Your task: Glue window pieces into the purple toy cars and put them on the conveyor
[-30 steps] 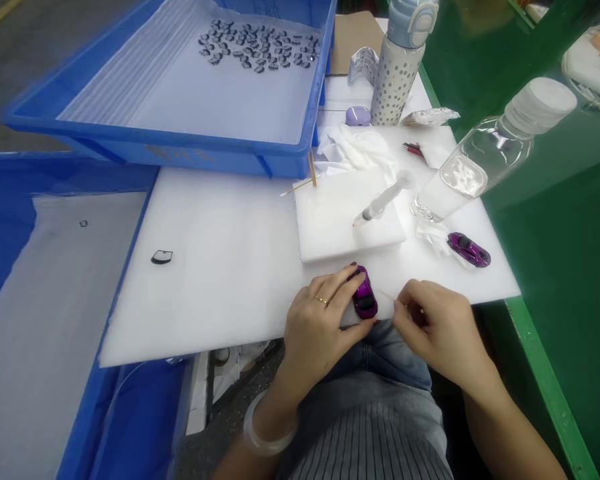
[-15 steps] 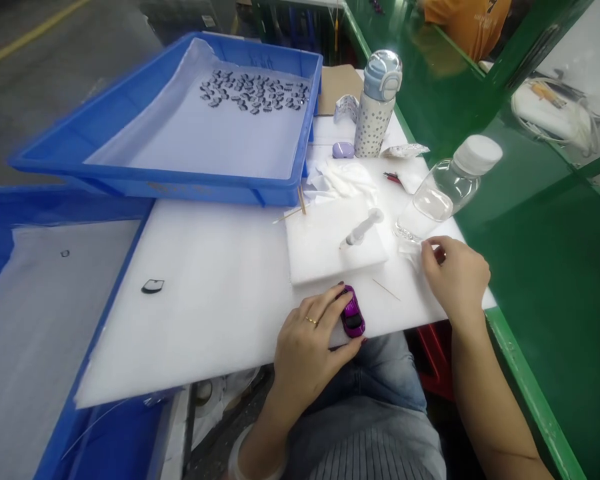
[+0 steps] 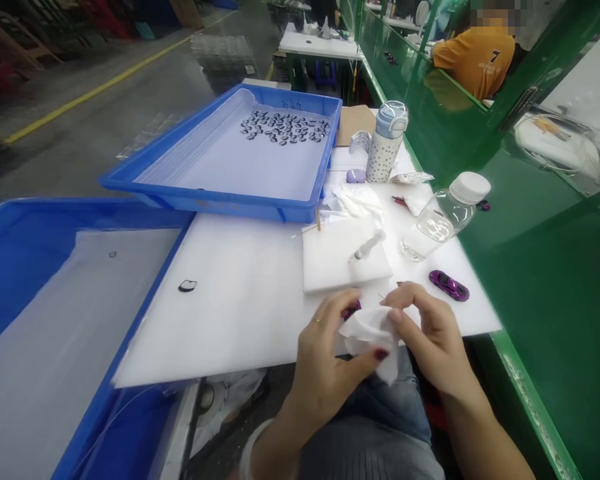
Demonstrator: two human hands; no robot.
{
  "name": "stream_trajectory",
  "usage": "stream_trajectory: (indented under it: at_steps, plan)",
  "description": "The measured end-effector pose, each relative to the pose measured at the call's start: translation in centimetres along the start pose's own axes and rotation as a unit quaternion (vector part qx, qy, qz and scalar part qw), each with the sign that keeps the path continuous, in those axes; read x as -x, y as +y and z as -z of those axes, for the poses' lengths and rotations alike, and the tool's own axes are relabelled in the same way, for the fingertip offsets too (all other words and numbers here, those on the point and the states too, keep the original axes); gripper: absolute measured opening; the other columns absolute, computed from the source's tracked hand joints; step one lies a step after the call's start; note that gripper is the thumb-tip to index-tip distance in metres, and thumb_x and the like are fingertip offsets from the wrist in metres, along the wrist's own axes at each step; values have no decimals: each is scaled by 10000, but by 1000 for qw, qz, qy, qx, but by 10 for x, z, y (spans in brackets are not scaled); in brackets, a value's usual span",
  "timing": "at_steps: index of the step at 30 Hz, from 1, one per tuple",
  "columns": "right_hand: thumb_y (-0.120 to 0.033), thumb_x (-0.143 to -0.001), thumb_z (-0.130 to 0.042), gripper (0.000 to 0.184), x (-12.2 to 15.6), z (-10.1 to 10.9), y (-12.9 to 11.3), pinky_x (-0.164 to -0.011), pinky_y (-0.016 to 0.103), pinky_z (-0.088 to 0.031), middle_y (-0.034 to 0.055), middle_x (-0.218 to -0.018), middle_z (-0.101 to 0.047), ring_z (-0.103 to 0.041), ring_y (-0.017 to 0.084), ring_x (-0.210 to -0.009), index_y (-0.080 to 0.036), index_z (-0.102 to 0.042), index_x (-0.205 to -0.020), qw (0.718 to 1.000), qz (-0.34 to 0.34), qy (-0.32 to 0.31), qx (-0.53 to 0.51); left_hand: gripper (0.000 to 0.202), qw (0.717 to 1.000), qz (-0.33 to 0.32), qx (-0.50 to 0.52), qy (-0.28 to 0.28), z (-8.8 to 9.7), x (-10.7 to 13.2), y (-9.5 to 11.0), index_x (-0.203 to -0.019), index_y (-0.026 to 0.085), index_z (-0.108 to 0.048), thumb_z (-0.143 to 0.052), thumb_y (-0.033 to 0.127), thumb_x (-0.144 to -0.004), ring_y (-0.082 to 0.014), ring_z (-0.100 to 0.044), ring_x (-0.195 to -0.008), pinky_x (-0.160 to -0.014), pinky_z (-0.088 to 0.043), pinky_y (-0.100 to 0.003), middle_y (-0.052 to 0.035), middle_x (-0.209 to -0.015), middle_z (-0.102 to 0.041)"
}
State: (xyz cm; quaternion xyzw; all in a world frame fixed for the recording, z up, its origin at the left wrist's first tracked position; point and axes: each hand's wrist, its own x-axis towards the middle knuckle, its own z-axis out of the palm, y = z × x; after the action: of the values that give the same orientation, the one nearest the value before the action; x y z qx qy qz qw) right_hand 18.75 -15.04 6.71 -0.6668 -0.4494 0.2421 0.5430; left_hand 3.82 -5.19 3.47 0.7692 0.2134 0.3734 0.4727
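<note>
My left hand [image 3: 325, 360] curls around a purple toy car [image 3: 351, 309], which is mostly hidden behind fingers and cloth; its thumb lies against a thin white cloth or tissue [image 3: 373, 333]. My right hand [image 3: 430, 333] is closed, pinching that white piece between thumb and fingers at its upper right edge. To the right of this hand a second purple toy car [image 3: 449, 285] rests on the white tabletop [image 3: 240, 287]. Just beyond the hands lies a white foam block [image 3: 330, 257] with a small whitish tube [image 3: 367, 245] on it.
A blue tray [image 3: 215, 200] with many small dark parts stands at the back; another blue bin [image 3: 25, 267] is at the left. One dark-edged part [image 3: 187, 285] lies on the table. A clear bottle [image 3: 440, 220] and a dotted flask [image 3: 384, 147] stand right. Beyond sits a person in orange [image 3: 475, 60].
My right hand has come left from beside the bottle, bringing the white cloth to the left hand's toy car. The second purple car is now uncovered. The camera view has tilted up.
</note>
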Motion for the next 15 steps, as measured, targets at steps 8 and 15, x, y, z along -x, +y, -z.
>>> stream_trajectory:
  at_steps: [8,15]
  plan:
    - [-499,-928,-537,365,17,-21,17,-559,228,-359,-4,-683,-430,-400,107,-619,-174,-508,-764,946,-190,-49,-259,376,961,169,219,-17,-8,-4,15,-680,162,-486,-529,382,-981,-88,-375,-555,-504,-308,-234,24,-614,-405]
    - [-448,-912,-577,268,26,-33,27,-546,240,-403,23,-673,-506,-464,132,-613,-192,-604,-838,979,-115,19,-169,212,967,148,205,17,-2,-1,20,-869,151,-696,-604,331,-934,-104,-478,-576,-512,-364,-223,-5,-662,-588]
